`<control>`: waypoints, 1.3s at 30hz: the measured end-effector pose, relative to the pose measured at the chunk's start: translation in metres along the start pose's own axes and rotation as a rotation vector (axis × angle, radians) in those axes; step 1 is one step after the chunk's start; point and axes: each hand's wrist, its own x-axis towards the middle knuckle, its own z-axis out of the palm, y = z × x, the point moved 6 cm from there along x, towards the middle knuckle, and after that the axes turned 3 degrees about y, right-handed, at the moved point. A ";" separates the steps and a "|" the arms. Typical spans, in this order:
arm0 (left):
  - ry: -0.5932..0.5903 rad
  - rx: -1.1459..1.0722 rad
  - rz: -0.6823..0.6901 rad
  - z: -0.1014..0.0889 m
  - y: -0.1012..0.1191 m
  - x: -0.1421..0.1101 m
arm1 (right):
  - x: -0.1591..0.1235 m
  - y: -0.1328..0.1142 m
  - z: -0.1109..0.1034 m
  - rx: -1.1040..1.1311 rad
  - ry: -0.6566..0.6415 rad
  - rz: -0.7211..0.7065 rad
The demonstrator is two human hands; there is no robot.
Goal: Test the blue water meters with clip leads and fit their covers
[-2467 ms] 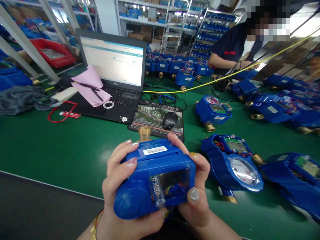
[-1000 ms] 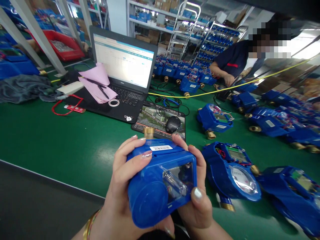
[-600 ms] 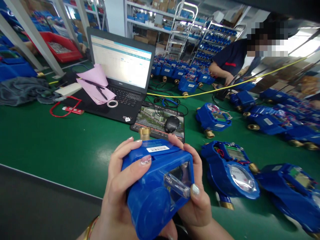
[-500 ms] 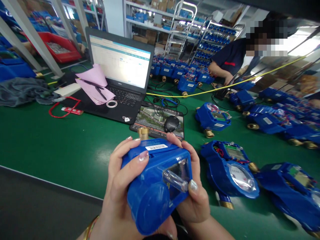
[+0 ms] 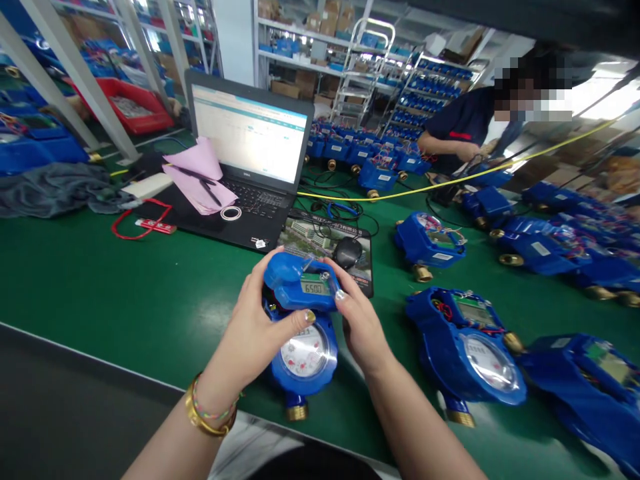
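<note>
A blue water meter (image 5: 303,333) now lies face up on the green table (image 5: 125,293), its white dial toward me and its small display near the far end. My left hand (image 5: 255,327) wraps its left side, thumb on the casing just below the display. My right hand (image 5: 356,319) grips the right side, a fingertip touching the display housing. Both hands are closed round the meter. A brass fitting (image 5: 296,412) sticks out at its near end.
An open laptop (image 5: 239,160) with pink papers (image 5: 200,175) stands behind, a mouse (image 5: 347,251) on a pad beside it. More blue meters (image 5: 465,347) lie to the right. A yellow cable (image 5: 450,179) crosses the table. Another person (image 5: 465,123) works at the far end.
The meter has been turned over from its back to face up and lowered onto the table farther from me. Both hands kept hold of it.
</note>
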 end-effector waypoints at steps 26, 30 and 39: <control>0.060 0.890 0.331 0.020 0.046 -0.001 | 0.010 0.006 -0.007 0.490 0.166 0.246; 0.088 0.859 0.308 0.019 0.046 -0.001 | 0.009 0.005 -0.006 0.504 0.189 0.256; 0.034 0.864 0.310 0.015 0.046 -0.001 | 0.010 0.003 -0.003 0.533 0.198 0.267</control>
